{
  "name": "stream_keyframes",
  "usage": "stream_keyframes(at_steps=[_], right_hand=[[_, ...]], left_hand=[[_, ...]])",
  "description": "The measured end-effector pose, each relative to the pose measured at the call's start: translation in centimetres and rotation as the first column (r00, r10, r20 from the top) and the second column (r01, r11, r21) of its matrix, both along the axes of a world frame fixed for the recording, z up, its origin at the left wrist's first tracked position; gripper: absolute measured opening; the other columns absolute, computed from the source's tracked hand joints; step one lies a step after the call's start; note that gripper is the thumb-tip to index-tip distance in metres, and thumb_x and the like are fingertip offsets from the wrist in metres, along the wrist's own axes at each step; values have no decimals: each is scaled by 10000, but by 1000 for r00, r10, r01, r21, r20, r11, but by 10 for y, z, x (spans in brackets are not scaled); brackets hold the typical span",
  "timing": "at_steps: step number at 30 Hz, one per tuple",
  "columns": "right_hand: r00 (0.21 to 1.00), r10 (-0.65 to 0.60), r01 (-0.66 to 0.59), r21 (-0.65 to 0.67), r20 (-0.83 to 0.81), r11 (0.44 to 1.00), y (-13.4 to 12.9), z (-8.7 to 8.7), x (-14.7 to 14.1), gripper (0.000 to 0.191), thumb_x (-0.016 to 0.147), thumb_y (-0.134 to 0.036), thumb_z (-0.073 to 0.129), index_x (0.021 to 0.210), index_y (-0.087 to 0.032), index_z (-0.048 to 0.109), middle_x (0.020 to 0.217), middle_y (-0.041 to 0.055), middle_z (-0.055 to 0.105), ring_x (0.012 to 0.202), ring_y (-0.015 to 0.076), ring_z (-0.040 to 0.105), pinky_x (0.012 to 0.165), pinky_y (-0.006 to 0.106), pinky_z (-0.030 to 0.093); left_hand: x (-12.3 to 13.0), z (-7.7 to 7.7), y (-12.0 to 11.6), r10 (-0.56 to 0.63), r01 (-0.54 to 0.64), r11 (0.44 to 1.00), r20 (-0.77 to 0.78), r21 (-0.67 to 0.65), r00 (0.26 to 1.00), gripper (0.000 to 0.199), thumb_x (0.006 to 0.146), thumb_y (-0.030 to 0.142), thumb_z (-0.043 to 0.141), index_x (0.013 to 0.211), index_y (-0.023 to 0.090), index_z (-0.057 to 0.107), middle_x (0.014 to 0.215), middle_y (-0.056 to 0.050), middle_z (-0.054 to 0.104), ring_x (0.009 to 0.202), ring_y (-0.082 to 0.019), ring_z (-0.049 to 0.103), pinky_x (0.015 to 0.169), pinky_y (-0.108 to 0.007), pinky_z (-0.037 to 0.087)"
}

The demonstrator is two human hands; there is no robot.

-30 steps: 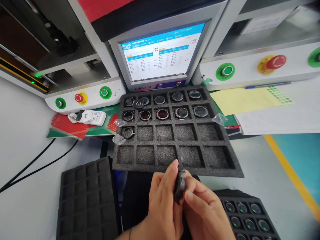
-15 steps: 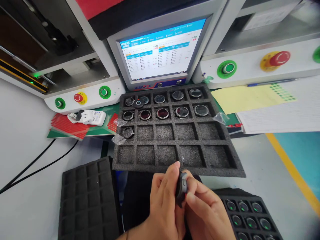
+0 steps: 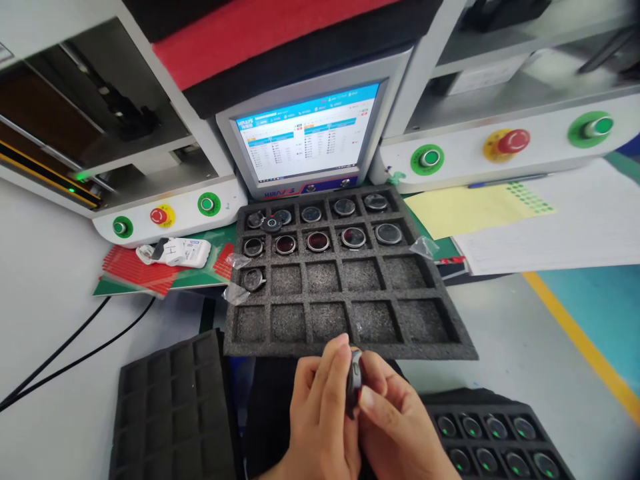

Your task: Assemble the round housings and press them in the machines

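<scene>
A dark round watch case [image 3: 354, 383] stands on edge between my two hands, its side button facing up. My left hand [image 3: 320, 407] presses its fingers along the left face of the case. Thumb and fingers of my right hand [image 3: 395, 413] pinch it from the right, with a bit of red at the thumb tip. Just beyond my hands lies a grey foam tray [image 3: 350, 350]. Its two far rows hold several round watches [image 3: 317, 241], and one more watch [image 3: 253, 280] sits at the left of the third row. A small black round piece [image 3: 271, 223] rests across two far-left compartments.
Behind the tray stands a monitor [image 3: 305, 140] between two machines with green and red buttons. A white device [image 3: 183, 252] lies left, yellow paper [image 3: 460, 210] right. Lower down are a black foam tray [image 3: 170, 400] at left and a tray of green-lit discs [image 3: 500, 443] at right.
The view has shifted, so the monitor and machines appear lower and more of the right machine shows. Both hands still hold the watch case, which looks slightly more upright.
</scene>
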State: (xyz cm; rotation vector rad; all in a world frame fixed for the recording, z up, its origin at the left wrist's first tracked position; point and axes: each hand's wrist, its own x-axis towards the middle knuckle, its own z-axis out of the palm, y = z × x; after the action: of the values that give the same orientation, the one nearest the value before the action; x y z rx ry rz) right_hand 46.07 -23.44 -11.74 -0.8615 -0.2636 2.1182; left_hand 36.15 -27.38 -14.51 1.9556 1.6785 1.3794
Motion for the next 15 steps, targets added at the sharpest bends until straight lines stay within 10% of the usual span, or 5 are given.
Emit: stream_keyframes(at_steps=[5, 10, 15], right_hand=[[991, -72, 45, 233, 110, 971, 9, -12, 8, 287, 784, -336, 828, 751, -202, 576, 769, -2, 532, 727, 140, 536, 714, 237, 518], [974, -46, -60, 449, 221, 891, 9, -12, 18, 223, 911, -402, 684, 1099, -287, 713, 1099, 83, 629, 776, 164, 615, 635, 229, 548], [968, -32, -133, 612, 250, 779, 7, -2, 19, 133, 955, -345, 623, 976, -258, 722, 985, 74, 648, 829, 178, 627, 667, 218, 545]], left_hand=[[-6, 16, 3, 5, 47, 981, 271, -186, 963, 410, 1031, 208, 371, 1428, 237, 470, 1251, -106, 666, 1002, -178, 663, 867, -263, 560], [-6, 32, 3, -40, 203, 940, 502, -275, 864, 304, 1038, 275, 398, 1253, 231, 609, 812, -30, 710, 578, -111, 620, 573, -183, 532], [1, 32, 3, -76, 239, 934, 503, -267, 861, 274, 1009, 351, 474, 1060, 181, 682, 697, -34, 685, 555, -125, 618, 530, -192, 495]])
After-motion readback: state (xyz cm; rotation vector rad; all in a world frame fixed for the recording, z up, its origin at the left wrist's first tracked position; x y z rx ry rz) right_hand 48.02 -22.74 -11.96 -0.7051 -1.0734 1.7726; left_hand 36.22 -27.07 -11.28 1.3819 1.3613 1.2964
